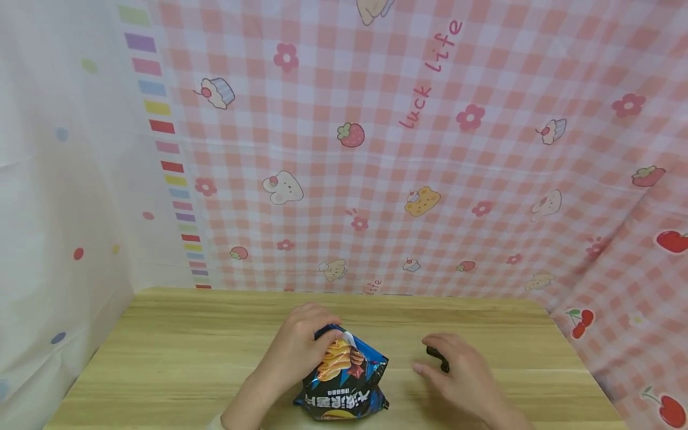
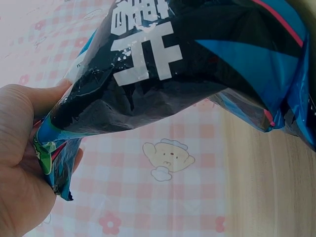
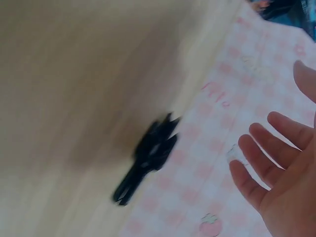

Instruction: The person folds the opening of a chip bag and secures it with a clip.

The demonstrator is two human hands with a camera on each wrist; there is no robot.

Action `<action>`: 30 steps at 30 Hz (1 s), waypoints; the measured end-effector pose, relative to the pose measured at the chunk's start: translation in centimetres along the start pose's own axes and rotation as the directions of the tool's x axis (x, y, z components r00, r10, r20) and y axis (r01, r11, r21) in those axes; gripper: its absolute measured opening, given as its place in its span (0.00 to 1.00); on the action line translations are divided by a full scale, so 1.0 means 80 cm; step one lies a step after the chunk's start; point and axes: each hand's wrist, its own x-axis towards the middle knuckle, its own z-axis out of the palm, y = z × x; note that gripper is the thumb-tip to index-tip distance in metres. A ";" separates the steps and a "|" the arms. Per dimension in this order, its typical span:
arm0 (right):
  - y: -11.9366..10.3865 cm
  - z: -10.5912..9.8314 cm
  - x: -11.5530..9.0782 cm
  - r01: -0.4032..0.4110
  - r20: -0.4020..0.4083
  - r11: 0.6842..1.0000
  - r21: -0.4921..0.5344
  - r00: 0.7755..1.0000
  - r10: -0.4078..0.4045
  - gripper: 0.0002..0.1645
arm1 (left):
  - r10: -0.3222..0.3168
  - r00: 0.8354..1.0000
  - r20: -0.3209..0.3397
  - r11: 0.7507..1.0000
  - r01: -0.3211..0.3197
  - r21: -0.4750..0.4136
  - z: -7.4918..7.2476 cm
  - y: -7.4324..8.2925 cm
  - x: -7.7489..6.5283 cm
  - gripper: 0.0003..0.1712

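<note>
**Left hand [image 1: 297, 343] grips a glossy black-and-blue foil chip bag [image 1: 346, 379]; right hand [image 1: 463, 375] spread beside a small black pronged clip [image 3: 142, 165]**

The bag is at the front of the pale wooden tabletop [image 1: 204, 358], left of the right hand. The left thumb and fingers are closed around its upper corner, bunching the crimped end. Its large white Chinese characters, upside down in the head view, appear to read 大波浪薯片; the smaller line above them is too small to read. The front also pictures ridged yellow chips and a reddish-brown piece.

The right hand has its thumb and fingers well apart, with nothing in its grasp. The dark clip lies in front of the gap between thumb and fingers, blurred and clear of the fingertips in the right wrist view; whether it touches the wood cannot be told.

Behind the tabletop, a pink-and-white checked cloth [image 1: 376, 173] carries the words "luck life" in pink, among printed strawberries, cupcakes, flowers and animal faces.
</note>
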 end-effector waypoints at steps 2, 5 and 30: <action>0.010 0.000 -0.004 -0.040 0.062 0.999 -0.013 0.997 0.041 0.30 | -0.007 1.000 0.002 1.000 0.007 0.003 0.000 0.000 0.000 0.09; 0.024 0.000 -0.009 -0.120 0.172 0.992 -0.042 0.977 0.126 0.38 | -0.014 1.000 0.004 1.000 0.014 0.005 0.000 0.001 0.000 0.09; 0.081 -0.004 -0.019 -0.242 0.389 0.967 -0.075 0.886 0.252 0.47 | 0.036 0.999 0.003 0.999 -0.036 -0.002 -0.001 -0.003 0.000 0.09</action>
